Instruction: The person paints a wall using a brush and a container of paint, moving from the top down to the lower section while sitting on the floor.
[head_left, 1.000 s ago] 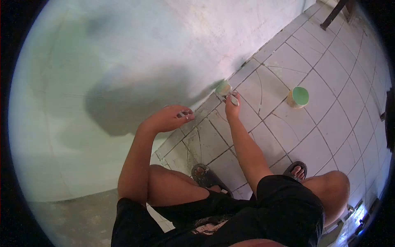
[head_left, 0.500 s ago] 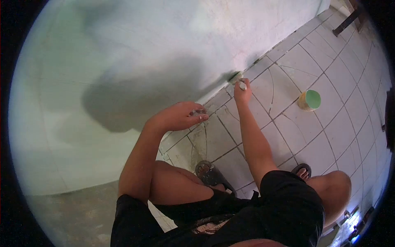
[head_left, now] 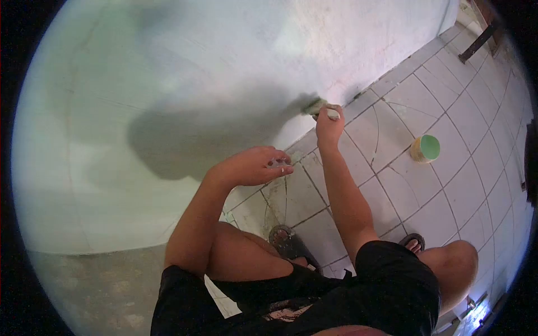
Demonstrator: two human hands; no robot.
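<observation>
My right hand (head_left: 329,124) is closed round the pale handle of a paint brush (head_left: 315,107). The brush's bristles touch the low part of the pale wall (head_left: 224,50), just above the floor edge. To the left, my left hand (head_left: 255,166) hangs near the wall's foot with its fingers curled. Something small and whitish shows between its thumb and fingers, too unclear to name. A round container with a green inside (head_left: 429,148) stands on the tiled floor (head_left: 358,145) to the right of my right forearm.
My sandalled feet (head_left: 291,245) are on the tiles below my hands. A dark metal leg (head_left: 476,43) stands at the upper right. Bare grey floor (head_left: 101,291) lies at the lower left. Something bright shows at the lower right edge.
My right hand and the brush have shifted slightly left, and the bristles have moved from the floor edge up onto the wall. My left hand still has its fingers curled.
</observation>
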